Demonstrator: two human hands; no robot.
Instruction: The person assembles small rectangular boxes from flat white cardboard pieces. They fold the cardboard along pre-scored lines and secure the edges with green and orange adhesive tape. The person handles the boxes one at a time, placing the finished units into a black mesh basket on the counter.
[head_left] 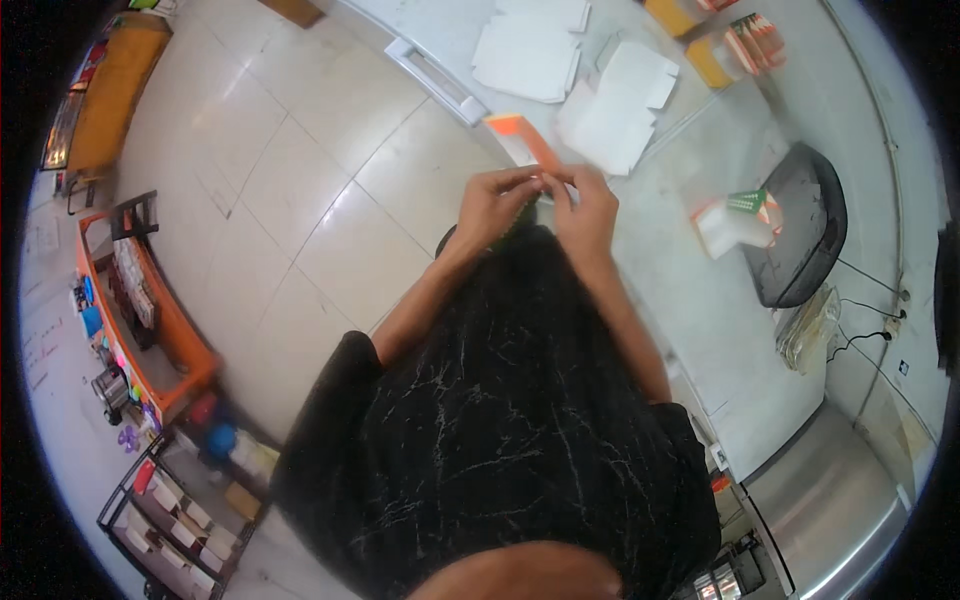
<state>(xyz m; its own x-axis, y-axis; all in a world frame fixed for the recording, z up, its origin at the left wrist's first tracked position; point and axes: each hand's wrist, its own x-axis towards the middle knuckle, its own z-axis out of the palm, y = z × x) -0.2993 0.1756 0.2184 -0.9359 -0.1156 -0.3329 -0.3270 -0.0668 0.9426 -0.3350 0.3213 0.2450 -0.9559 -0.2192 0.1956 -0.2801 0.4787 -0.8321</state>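
Note:
An orange cardboard carton with a pale inner side is in front of me, at the edge of the counter. My left hand pinches its near end, fingertips pressed together. Close beside it, my right hand grips the same end between thumb and fingers. The two hands nearly touch, and they cover the carton's lower part. Just beyond lie flat white carton blanks, partly overlapping, with another white blank farther off.
On the white counter, a white carton piece with green and orange print lies against a dark grey device. Orange-yellow cartons stand at the far right. A drawer handle juts from the counter's edge. Left, an orange cart stands on tiles.

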